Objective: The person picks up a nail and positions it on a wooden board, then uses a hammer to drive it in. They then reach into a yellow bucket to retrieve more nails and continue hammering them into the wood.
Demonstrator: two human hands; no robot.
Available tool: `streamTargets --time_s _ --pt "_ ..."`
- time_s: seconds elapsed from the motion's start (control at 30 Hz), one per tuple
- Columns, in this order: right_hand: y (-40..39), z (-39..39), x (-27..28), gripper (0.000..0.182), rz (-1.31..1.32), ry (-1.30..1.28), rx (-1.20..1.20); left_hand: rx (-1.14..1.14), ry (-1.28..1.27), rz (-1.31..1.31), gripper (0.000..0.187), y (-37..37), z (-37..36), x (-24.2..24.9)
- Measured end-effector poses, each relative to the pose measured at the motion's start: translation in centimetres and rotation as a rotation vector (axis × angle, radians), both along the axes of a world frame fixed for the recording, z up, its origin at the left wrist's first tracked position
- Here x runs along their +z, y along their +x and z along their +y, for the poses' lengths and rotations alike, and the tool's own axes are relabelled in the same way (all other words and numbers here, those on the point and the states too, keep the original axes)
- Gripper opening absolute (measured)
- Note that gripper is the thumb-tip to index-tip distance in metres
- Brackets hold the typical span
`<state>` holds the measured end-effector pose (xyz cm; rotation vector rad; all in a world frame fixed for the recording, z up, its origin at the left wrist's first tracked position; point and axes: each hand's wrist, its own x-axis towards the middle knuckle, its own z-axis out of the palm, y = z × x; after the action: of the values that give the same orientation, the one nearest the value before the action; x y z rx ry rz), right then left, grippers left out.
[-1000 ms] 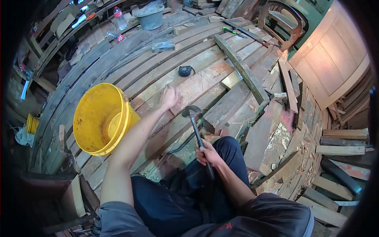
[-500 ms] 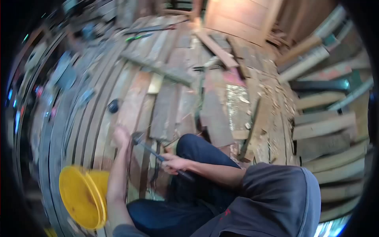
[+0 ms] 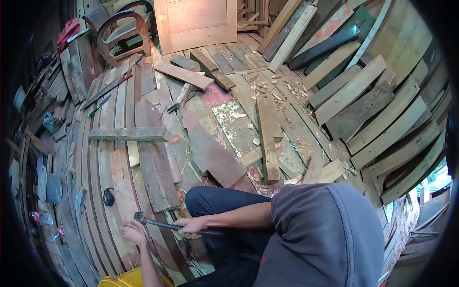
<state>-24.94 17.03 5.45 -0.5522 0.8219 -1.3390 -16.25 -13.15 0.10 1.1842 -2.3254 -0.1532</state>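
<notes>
My right hand (image 3: 191, 226) is closed around the handle of a hammer (image 3: 160, 223), whose head points left, just right of my left hand. My left hand (image 3: 134, 234) lies low over the floor planks (image 3: 125, 210) with its fingers spread; nothing shows in it. Above my left hand sits a small round black object (image 3: 108, 196) on the planks. A yellow bucket (image 3: 128, 279) shows at the bottom edge beside my left forearm.
Boards (image 3: 351, 91) lean in a row at the right. A short beam (image 3: 129, 134) lies across the floor. Beyond are a green-handled tool (image 3: 98, 106), a wooden chair frame (image 3: 125, 36) and a panel door (image 3: 197, 21). Wood chips lie around a block (image 3: 268, 138).
The view has swung to the right, so the bucket, hands and floor pieces sit further left or lower in the picture. The hammer stays in my right hand, and its head stays near my left hand.
</notes>
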Motion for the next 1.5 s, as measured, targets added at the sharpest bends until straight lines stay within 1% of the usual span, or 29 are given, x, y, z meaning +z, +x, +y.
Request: streamTargets --time_s 0.07,0.13,0.17,0.27,0.3,0.33,0.37,0.4,0.43,0.47,0.5,0.53,0.57,0.6,0.67,0.73,0.77,0.87,0.9,1.0,1.1,1.23,1.3,1.33,1.37,1.43,1.5 --pt "0.4 0.3 1.3 0.010 0.025 0.029 -0.062 0.010 -0.017 -0.013 0.023 1.7 0.6 -0.2" --pt "0.3 0.0 0.2 0.010 0.005 -0.062 -0.044 0.041 -0.014 -0.045 0.023 3.6 1.0 -0.6" --pt "0.3 -0.4 -0.6 0.010 -0.007 -0.109 -0.027 0.040 0.033 0.005 0.024 4.5 1.2 -0.8" --pt "0.5 -0.5 -0.9 0.008 -0.058 -0.097 -0.021 0.077 -0.012 -0.077 0.025 7.4 4.0 0.3" --pt "0.4 -0.6 -1.2 0.008 -0.013 -0.045 -0.012 0.108 0.042 -0.138 0.024 7.9 4.3 0.4" --pt "0.1 0.3 1.2 0.010 0.072 -0.009 -0.022 0.138 0.095 -0.204 0.024 8.6 4.7 0.5" --pt "0.0 0.5 2.4 0.010 -0.016 0.002 0.011 0.165 0.147 -0.272 0.024 9.0 5.6 1.6" --pt "-0.2 0.9 3.5 0.019 0.112 0.093 -0.028 0.198 -0.069 -0.449 0.024 9.0 6.3 2.2" --pt "0.1 0.7 2.6 0.021 0.010 0.112 -0.069 0.118 -0.079 -0.348 0.025 10.2 5.9 1.0" --pt "-0.2 0.6 2.5 0.023 0.046 0.186 -0.016 -0.061 -0.081 -0.369 0.026 11.8 5.8 0.5" --pt "-0.2 0.7 1.5 0.025 0.083 0.153 -0.002 0.058 -0.411 -0.265 0.020 10.8 8.0 3.3" --pt "-0.3 0.6 2.3 0.023 0.135 0.157 -0.014 0.124 -0.272 -0.205 0.018 10.9 7.8 2.1" --pt "-0.4 0.4 2.2 0.021 0.080 0.143 0.002 -0.071 0.391 0.497 0.019 12.0 6.0 -2.8" --pt "-0.3 0.3 1.8 0.019 0.024 0.136 0.004 0.015 0.171 -0.205 0.022 12.5 6.5 0.5" --pt "-0.2 0.0 1.8 0.014 -0.139 0.052 0.027 0.075 0.015 -0.022 0.019 11.3 8.8 2.6" --pt "-0.2 -0.1 1.5 0.013 -0.174 -0.032 0.055 0.010 0.086 -0.052 0.020 11.5 8.8 2.6" --pt "-0.3 -0.1 1.2 0.011 -0.143 -0.048 0.063 -0.037 0.127 -0.060 0.020 11.4 8.9 2.5" --pt "-0.3 -0.4 1.5 0.010 -0.089 0.023 0.066 -0.088 0.191 -0.045 0.020 11.1 8.5 2.8" --pt "-0.3 -0.5 1.5 0.010 -0.095 0.024 0.070 -0.073 0.196 -0.053 0.018 10.9 8.5 2.8" --pt "0.1 -0.6 1.5 0.012 -0.028 0.090 0.068 -0.101 0.180 -0.022 0.015 11.1 8.5 3.2" --pt "0.4 -0.9 1.0 0.010 0.045 0.078 0.125 -0.086 0.151 -0.021 0.016 11.6 8.9 3.5" --pt "1.4 -1.1 0.6 0.009 0.088 0.095 0.159 -0.097 0.146 0.006 0.016 12.0 9.4 3.4" --pt "1.6 -1.4 0.7 0.005 0.077 0.106 0.169 -0.110 0.157 0.016 0.015 12.0 9.5 3.6" --pt "1.6 -1.5 0.8 0.005 0.072 0.112 0.174 -0.109 0.160 0.024 0.015 11.9 9.7 3.7" --pt "1.7 -1.7 0.9 0.008 0.127 0.137 0.173 -0.109 0.164 0.032 0.014 11.8 9.9 3.7" --pt "2.0 -1.9 1.1 0.018 0.232 0.189 0.169 -0.078 0.225 0.079 0.012 11.7 9.7 3.2" --pt "2.2 -1.9 1.4 0.027 0.271 0.221 0.164 -0.055 0.251 0.103 0.011 11.7 9.6 3.0"
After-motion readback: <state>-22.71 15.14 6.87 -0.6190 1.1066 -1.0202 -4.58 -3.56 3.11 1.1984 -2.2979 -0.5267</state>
